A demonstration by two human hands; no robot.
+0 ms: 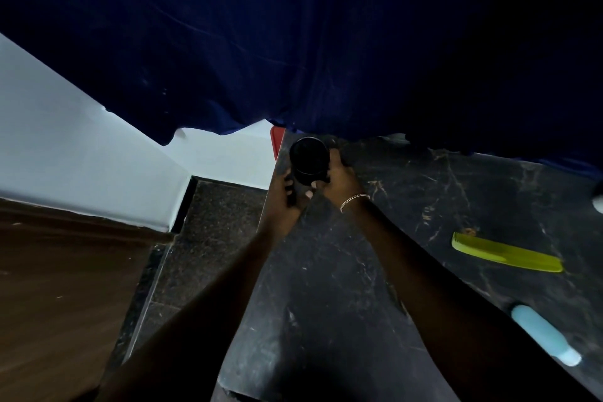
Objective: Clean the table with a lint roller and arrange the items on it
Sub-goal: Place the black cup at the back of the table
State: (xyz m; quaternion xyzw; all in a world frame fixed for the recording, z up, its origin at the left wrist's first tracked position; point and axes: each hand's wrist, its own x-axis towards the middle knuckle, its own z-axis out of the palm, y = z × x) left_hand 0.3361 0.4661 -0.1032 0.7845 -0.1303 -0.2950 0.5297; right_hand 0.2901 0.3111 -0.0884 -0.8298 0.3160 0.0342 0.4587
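While both hands grip, black jar sits between

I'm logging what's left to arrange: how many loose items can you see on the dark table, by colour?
Black: 1, the jar, held in both hands at the table's far corner.
Green: 1, the comb.
Light blue: 1, the bottle, lying on its side.
Total: 3.
A pale thing at the right edge is cut off, not counted.

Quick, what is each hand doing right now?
Left hand: closed on the black jar, gripping its lower left side.
Right hand: closed on the same black jar, from the right.
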